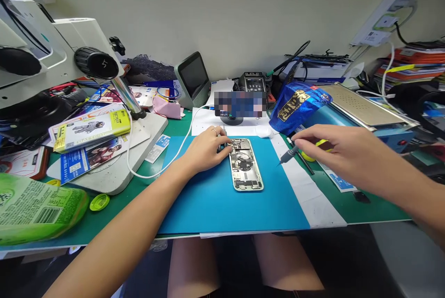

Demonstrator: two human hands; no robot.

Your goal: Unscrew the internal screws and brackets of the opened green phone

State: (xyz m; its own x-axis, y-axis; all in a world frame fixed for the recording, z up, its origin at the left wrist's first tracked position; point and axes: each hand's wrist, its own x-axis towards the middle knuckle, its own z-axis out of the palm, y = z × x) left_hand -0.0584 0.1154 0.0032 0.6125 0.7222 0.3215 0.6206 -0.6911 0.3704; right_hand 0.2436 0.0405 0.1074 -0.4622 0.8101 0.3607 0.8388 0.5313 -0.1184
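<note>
An opened phone body with its inner parts exposed lies on a blue mat. My left hand is at the phone's upper left edge, fingers closed round a small dark object that I cannot make out. A ring shows on one of its fingers. To the right, my right hand pinches a grey screwdriver above the white strip beside the mat. The screwdriver's thin tip points down and left, apart from the phone.
At the left stand a microscope, boxed parts and a green packet. A white cable curves beside my left arm. Behind are a small screen and a blue pouch; a metal-topped blue machine sits right.
</note>
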